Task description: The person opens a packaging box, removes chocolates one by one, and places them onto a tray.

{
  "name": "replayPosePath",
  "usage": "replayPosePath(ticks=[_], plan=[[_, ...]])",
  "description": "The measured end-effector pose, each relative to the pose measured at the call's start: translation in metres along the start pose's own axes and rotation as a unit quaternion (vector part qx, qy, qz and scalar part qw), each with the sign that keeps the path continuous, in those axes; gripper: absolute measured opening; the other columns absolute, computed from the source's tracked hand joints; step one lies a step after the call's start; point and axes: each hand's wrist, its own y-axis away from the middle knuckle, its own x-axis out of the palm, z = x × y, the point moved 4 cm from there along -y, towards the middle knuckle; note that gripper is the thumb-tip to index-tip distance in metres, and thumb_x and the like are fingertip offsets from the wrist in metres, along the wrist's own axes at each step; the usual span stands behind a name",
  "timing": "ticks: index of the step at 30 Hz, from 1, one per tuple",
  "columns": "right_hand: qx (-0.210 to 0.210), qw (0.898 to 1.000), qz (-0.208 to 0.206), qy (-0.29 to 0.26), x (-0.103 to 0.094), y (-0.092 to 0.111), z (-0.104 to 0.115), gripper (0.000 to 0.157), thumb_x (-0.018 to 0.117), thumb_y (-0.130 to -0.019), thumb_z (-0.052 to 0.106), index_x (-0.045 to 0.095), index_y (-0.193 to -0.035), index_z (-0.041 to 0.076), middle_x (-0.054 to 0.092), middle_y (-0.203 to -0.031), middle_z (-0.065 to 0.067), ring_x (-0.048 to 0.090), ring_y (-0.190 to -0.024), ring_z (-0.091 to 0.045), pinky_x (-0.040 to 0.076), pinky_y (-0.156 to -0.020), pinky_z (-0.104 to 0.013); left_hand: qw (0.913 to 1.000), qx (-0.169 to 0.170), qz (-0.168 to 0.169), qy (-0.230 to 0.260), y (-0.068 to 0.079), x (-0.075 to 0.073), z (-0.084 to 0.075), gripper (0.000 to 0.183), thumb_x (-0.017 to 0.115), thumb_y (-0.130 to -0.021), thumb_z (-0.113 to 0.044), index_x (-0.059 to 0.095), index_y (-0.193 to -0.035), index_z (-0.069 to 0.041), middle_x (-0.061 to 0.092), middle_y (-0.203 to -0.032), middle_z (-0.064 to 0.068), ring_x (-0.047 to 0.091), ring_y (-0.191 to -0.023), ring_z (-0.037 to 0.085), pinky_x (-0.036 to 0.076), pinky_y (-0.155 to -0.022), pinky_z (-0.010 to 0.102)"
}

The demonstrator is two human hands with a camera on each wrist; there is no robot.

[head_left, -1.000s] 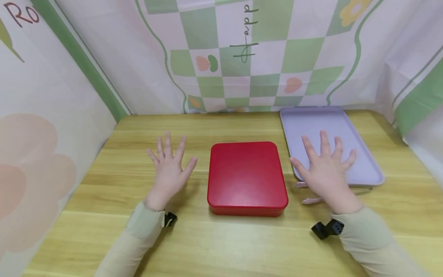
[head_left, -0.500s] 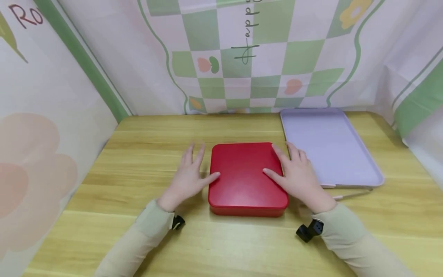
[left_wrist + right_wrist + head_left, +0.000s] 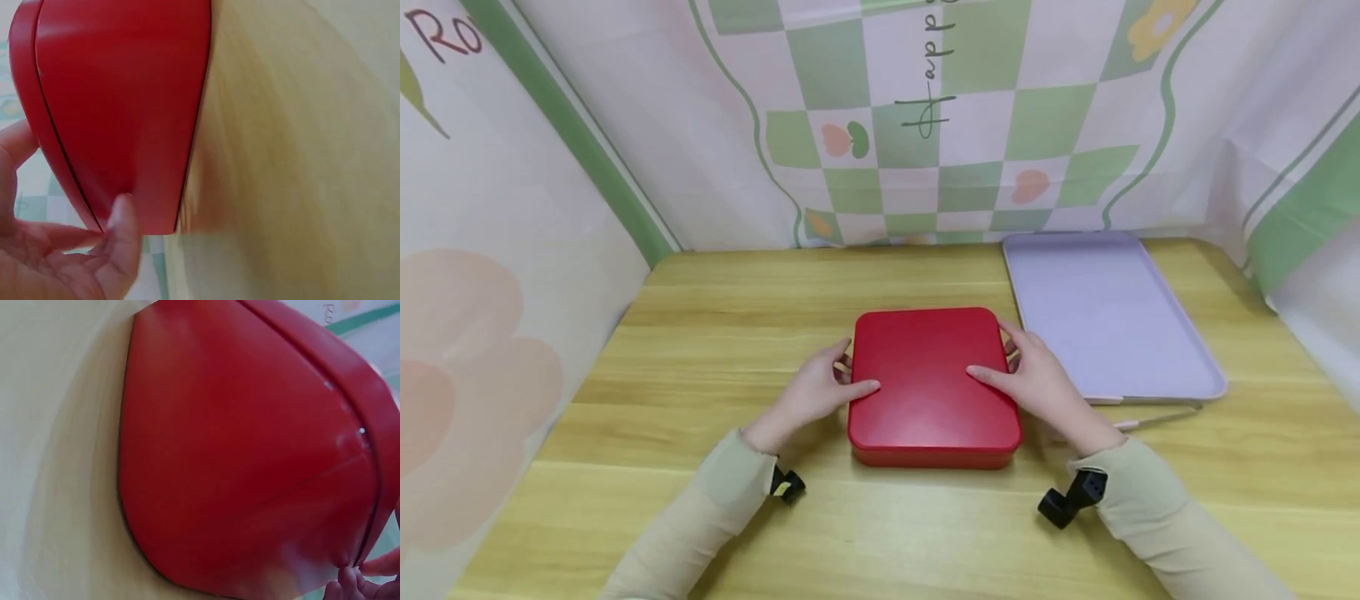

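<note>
A red square box [image 3: 935,379] with rounded corners lies on the wooden table, its lid on. A dark seam below the lid shows in both wrist views. At its left side, my left hand [image 3: 808,390] holds the lid edge, thumb on top and fingers bent against the side; in the left wrist view one fingertip [image 3: 122,212] is at the wall below the seam. My right hand [image 3: 1047,385] grips the opposite edge, thumb over the lid and fingers down the side. The right wrist view shows fingertips [image 3: 350,578] right at the seam near a corner.
A lilac tray [image 3: 1112,317] lies at the back right of the table [image 3: 722,300]. Along its front edge is a thin V-shaped metal thing with pink ends [image 3: 1127,425], partly behind my right hand. A patterned curtain [image 3: 970,125] hangs behind the table.
From spread wide on either side of the box, both hands have come inward. Their thumbs now lie on the lid and their fingers have bent against its sides. The box has stayed in place.
</note>
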Motion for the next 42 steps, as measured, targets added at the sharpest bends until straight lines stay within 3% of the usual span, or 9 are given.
replayPosePath(ticks=[6,11,15,20,26,28,34,38,42], plan=[[0.039,0.996,0.014,-0.084,0.004,-0.002,-0.008,0.084,0.071,-0.084,0.035,0.029,-0.146,-0.003,0.055,-0.103,-0.016,0.052,-0.088,-0.024,0.048,-0.071,-0.028,0.995,0.001,0.063,0.078,-0.001,0.006,0.005,0.084,0.072,-0.084,-0.026,0.024,-0.15,-0.008,0.059,-0.123,0.009,0.058,-0.11,0.026,0.05,-0.095,0.038],[0.086,0.985,0.02,-0.147,0.007,-0.001,-0.01,0.087,0.07,-0.085,0.034,0.022,-0.149,0.002,0.048,-0.114,-0.016,0.047,-0.097,-0.024,0.046,-0.075,-0.024,0.9887,-0.027,0.058,0.136,0.001,0.013,0.011,0.084,0.071,-0.085,-0.025,0.021,-0.152,-0.017,0.038,-0.143,0.014,0.045,-0.127,0.029,0.037,-0.109,0.045],[0.101,0.978,0.024,-0.183,0.011,0.0,-0.01,0.084,0.069,-0.086,0.033,0.02,-0.151,0.008,0.046,-0.122,-0.019,0.047,-0.099,-0.024,0.05,-0.071,-0.021,0.9813,-0.061,0.033,0.179,0.004,0.016,0.016,0.084,0.072,-0.084,-0.024,0.022,-0.151,-0.021,0.033,-0.142,0.015,0.041,-0.129,0.029,0.031,-0.111,0.046],[0.106,0.971,0.028,-0.211,0.014,0.003,-0.01,0.081,0.068,-0.087,0.033,0.021,-0.152,0.016,0.047,-0.127,-0.021,0.049,-0.097,-0.024,0.052,-0.067,-0.022,0.9737,-0.066,0.028,0.217,0.006,0.018,0.017,0.08,0.07,-0.085,-0.022,0.024,-0.151,-0.022,0.031,-0.145,0.013,0.036,-0.133,0.028,0.027,-0.113,0.048],[0.119,0.958,0.041,-0.258,0.018,0.005,-0.013,0.082,0.066,-0.089,0.032,0.015,-0.152,0.022,0.04,-0.142,-0.022,0.047,-0.109,-0.026,0.052,-0.07,-0.02,0.9721,-0.066,0.045,0.221,0.01,0.017,0.018,0.077,0.067,-0.087,-0.025,0.024,-0.151,-0.023,0.024,-0.152,0.01,0.031,-0.136,0.03,0.023,-0.114,0.053],[0.125,0.951,0.045,-0.279,0.019,0.004,-0.013,0.082,0.065,-0.09,0.032,0.013,-0.153,0.023,0.035,-0.146,-0.021,0.047,-0.109,-0.023,0.053,-0.071,-0.02,0.9677,-0.063,0.056,0.237,0.01,0.017,0.017,0.079,0.066,-0.088,-0.025,0.019,-0.152,-0.026,0.023,-0.154,0.008,0.031,-0.137,0.029,0.023,-0.115,0.053],[0.143,0.931,0.049,-0.332,0.02,0.005,-0.016,0.082,0.061,-0.092,0.035,0.007,-0.153,0.028,0.029,-0.144,-0.018,0.058,-0.088,-0.008,0.056,-0.071,-0.022,0.9552,-0.038,0.099,0.276,0.01,0.016,0.005,0.082,0.062,-0.092,-0.025,0.006,-0.15,-0.04,0.019,-0.156,-0.005,0.042,-0.13,0.029,0.037,-0.109,0.044],[0.135,0.934,0.042,-0.329,0.018,0.005,-0.016,0.081,0.061,-0.092,0.034,0.008,-0.152,0.029,0.033,-0.139,-0.017,0.059,-0.081,-0.006,0.057,-0.069,-0.023,0.9569,-0.032,0.104,0.269,0.011,0.015,0.003,0.083,0.062,-0.092,-0.024,0.007,-0.15,-0.041,0.02,-0.156,-0.005,0.042,-0.131,0.028,0.036,-0.11,0.044],[0.116,0.951,0.042,-0.285,0.012,0.006,-0.011,0.079,0.062,-0.092,0.033,0.011,-0.152,0.024,0.035,-0.144,-0.02,0.057,-0.093,-0.012,0.054,-0.072,-0.02,0.958,-0.034,0.096,0.268,0.012,0.013,0.005,0.08,0.06,-0.093,-0.022,0.008,-0.151,-0.039,0.022,-0.156,-0.003,0.037,-0.135,0.028,0.03,-0.113,0.046]])
